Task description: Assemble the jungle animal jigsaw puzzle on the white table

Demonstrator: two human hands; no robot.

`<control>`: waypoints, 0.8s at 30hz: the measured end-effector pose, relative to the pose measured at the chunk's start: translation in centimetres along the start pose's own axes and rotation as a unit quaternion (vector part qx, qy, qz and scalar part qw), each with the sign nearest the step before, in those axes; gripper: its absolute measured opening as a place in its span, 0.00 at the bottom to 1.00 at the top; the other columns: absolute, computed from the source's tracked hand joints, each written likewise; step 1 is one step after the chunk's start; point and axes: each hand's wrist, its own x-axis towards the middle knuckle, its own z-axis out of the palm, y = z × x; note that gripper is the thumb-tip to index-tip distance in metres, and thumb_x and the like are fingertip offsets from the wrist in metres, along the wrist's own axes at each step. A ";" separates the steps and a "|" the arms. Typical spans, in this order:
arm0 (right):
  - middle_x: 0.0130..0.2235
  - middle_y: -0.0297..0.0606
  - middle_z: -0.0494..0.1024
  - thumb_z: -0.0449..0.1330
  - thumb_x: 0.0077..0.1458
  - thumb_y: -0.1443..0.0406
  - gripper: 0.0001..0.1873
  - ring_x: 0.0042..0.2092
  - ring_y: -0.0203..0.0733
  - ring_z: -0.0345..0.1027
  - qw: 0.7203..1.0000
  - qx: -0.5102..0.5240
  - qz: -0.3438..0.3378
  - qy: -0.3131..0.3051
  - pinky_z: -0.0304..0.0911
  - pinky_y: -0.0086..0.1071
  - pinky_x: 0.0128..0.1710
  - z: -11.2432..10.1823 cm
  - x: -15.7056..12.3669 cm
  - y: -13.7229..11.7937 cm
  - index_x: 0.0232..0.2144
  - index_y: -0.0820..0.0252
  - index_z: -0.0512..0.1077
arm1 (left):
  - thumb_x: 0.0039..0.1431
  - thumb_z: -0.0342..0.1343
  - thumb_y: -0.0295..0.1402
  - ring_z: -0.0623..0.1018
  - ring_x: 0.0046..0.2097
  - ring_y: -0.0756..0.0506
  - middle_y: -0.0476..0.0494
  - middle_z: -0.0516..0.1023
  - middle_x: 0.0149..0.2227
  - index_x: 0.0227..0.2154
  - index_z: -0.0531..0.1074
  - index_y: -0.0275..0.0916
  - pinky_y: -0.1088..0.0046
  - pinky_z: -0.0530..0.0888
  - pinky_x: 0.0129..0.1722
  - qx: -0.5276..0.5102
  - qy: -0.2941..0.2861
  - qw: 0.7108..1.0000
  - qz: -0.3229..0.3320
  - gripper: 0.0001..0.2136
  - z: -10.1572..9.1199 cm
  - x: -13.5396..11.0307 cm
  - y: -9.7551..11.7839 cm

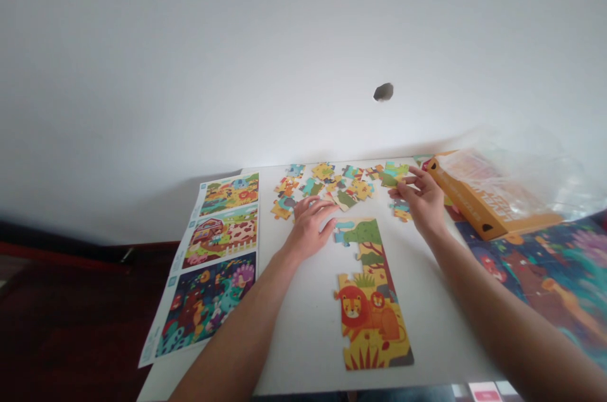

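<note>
A partly joined jigsaw puzzle [374, 313] with two lions, yellow ground and green treetops lies on the white table [303, 326] between my forearms. My left hand [310, 225] is palm down above its upper left corner, fingers stretched out. Its fingertips reach the edge of a green and yellow puzzle piece [345, 200]; whether they touch it I cannot tell. At the right end of the loose pieces, my right hand [424, 196] pinches a green and blue puzzle piece [393, 173] between thumb and fingers. Another loose piece [402, 211] lies just below that hand.
Several loose puzzle pieces [322, 170] are spread along the back near the wall [284, 73]. A picture sheet [190, 263] with three scenes lies at left. On the right are an orange puzzle box [474, 206], a clear plastic bag [535, 168] and a dark finished-looking picture [535, 275].
</note>
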 end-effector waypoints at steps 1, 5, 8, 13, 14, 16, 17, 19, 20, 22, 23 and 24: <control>0.37 0.31 0.70 0.67 0.48 0.54 0.32 0.30 0.40 0.76 0.999 0.019 0.023 -0.034 0.75 0.38 0.33 0.5 -0.4 -0.1 0.53 0.54 0.64 | 0.66 0.52 0.34 0.67 0.59 0.39 0.46 0.78 0.51 0.50 0.76 0.46 0.54 0.61 0.62 -0.002 0.002 1.000 0.004 0.13 -0.1 0.0 0.1; 0.33 0.30 0.71 0.67 0.48 0.55 0.33 0.30 0.40 0.74 0.993 -0.012 0.049 -0.108 0.72 0.37 0.32 1.3 -1.2 0.6 0.53 0.56 0.62 | 0.66 0.52 0.35 0.66 0.59 0.39 0.47 0.78 0.51 0.48 0.77 0.47 0.53 0.61 0.62 0.009 0.001 1.000 0.002 0.12 -0.2 0.1 0.2; 0.31 0.33 0.73 0.61 0.52 0.57 0.28 0.30 0.41 0.69 0.983 -0.175 0.021 -0.057 0.69 0.40 0.34 0.5 -0.6 1.8 0.53 0.60 0.64 | 0.64 0.55 0.37 0.64 0.61 0.36 0.47 0.75 0.57 0.51 0.76 0.48 0.48 0.59 0.62 0.044 -0.029 0.998 -0.024 0.14 -0.1 0.0 0.0; 0.52 0.53 0.71 0.58 0.54 0.62 0.28 0.52 0.57 0.64 0.882 -0.452 -0.133 -0.028 0.61 0.52 0.52 -0.5 -0.2 1.8 0.57 0.61 0.65 | 0.65 0.53 0.38 0.60 0.65 0.31 0.49 0.66 0.65 0.56 0.70 0.54 0.39 0.51 0.63 0.088 -0.074 0.993 -0.040 0.17 0.3 -0.1 -0.1; 0.55 0.52 0.70 0.57 0.56 0.61 0.26 0.55 0.58 0.62 0.867 -0.464 -0.169 -0.060 0.59 0.52 0.54 -0.3 -0.4 1.5 0.57 0.60 0.66 | 0.65 0.53 0.38 0.60 0.65 0.31 0.49 0.66 0.65 0.57 0.70 0.54 0.38 0.50 0.63 0.089 -0.077 0.992 -0.041 0.17 0.3 0.0 -0.1; 0.58 0.48 0.69 0.54 0.61 0.59 0.22 0.59 0.56 0.60 0.839 -0.468 -0.222 -0.167 0.58 0.50 0.55 0.3 -1.1 0.9 0.57 0.55 0.68 | 0.65 0.53 0.38 0.59 0.65 0.31 0.48 0.66 0.64 0.56 0.70 0.53 0.37 0.50 0.63 0.085 -0.079 0.992 -0.045 0.17 0.3 0.0 0.1; 0.59 0.45 0.70 0.53 0.63 0.58 0.20 0.60 0.55 0.59 0.821 -0.472 -0.238 -0.215 0.56 0.50 0.56 0.7 -1.5 0.8 0.55 0.52 0.70 | 0.66 0.53 0.38 0.59 0.65 0.31 0.48 0.67 0.64 0.56 0.70 0.52 0.37 0.50 0.63 0.083 -0.079 0.992 -0.046 0.17 0.2 0.0 0.2; 0.59 0.42 0.70 0.51 0.65 0.57 0.18 0.61 0.54 0.58 0.790 -0.481 -0.250 -0.286 0.53 0.52 0.57 1.4 -2.0 0.7 0.53 0.49 0.72 | 0.66 0.53 0.39 0.60 0.65 0.31 0.48 0.67 0.64 0.55 0.71 0.53 0.37 0.49 0.63 0.078 -0.080 0.993 -0.045 0.16 0.1 0.1 0.5; 0.60 0.41 0.70 0.50 0.66 0.57 0.17 0.62 0.54 0.58 0.782 -0.483 -0.250 -0.304 0.50 0.54 0.59 1.6 -2.2 0.8 0.52 0.49 0.73 | 0.66 0.52 0.39 0.60 0.65 0.31 0.49 0.67 0.64 0.55 0.71 0.54 0.36 0.49 0.63 0.077 -0.082 0.993 -0.042 0.15 0.1 0.1 0.6; 0.61 0.41 0.70 0.48 0.68 0.57 0.18 0.63 0.54 0.57 0.777 -0.484 -0.244 -0.320 0.46 0.58 0.60 2.0 -2.3 0.9 0.51 0.50 0.74 | 0.66 0.52 0.38 0.60 0.65 0.31 0.50 0.68 0.63 0.53 0.73 0.55 0.36 0.48 0.64 0.075 -0.088 0.993 -0.035 0.14 0.1 0.1 0.8; 0.61 0.41 0.70 0.47 0.68 0.57 0.18 0.63 0.54 0.56 0.778 -0.481 -0.242 -0.324 0.45 0.59 0.60 2.1 -2.3 0.9 0.51 0.50 0.74 | 0.66 0.52 0.38 0.60 0.65 0.31 0.50 0.67 0.64 0.52 0.74 0.55 0.36 0.48 0.64 0.074 -0.090 0.993 -0.030 0.14 0.2 0.2 0.8; 0.61 0.41 0.70 0.47 0.68 0.57 0.18 0.64 0.55 0.56 0.778 -0.478 -0.239 -0.329 0.44 0.60 0.60 2.2 -2.3 0.9 0.51 0.50 0.74 | 0.66 0.52 0.38 0.59 0.65 0.31 0.50 0.67 0.64 0.52 0.74 0.55 0.36 0.47 0.64 0.073 -0.092 0.993 -0.025 0.14 0.2 0.2 0.9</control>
